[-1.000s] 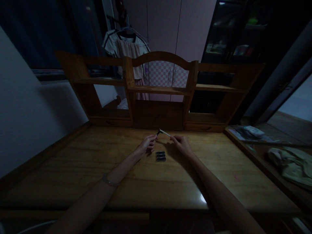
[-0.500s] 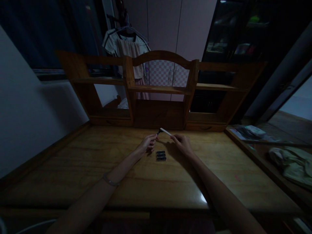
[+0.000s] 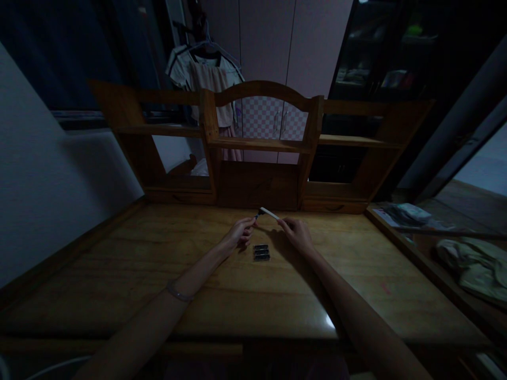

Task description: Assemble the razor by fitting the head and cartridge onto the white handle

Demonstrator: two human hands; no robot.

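Bracelet [image 3: 179, 292] sat on the forearm, behind the left hand [image 3: 240, 232]. Left hand was pinched on a small dark piece [image 3: 259, 213] poking out past its fingertips. Pack [image 3: 261, 253] of three dark strips lay on the desk [image 3: 245, 306], just right of that hand, nearer the wearer. White stick [image 3: 270, 213] met the dark piece; joined or only touching, couldn't tell. Right hand [image 3: 296, 234] was clamped on the stick's other end. Cloth [image 3: 473, 264] lay well right of it.

Bench [image 3: 130, 253] reads smooth glossy wood to me, shiniest 5 o'clock; shelf unit [image 3: 259, 144], 12 o'clock, duller wood. I'd tag pack [image 3: 261, 253] clear plastic, white stick [image 3: 270, 214] smooth, shirt [image 3: 180, 66], 11 o'clock, matt cloth.
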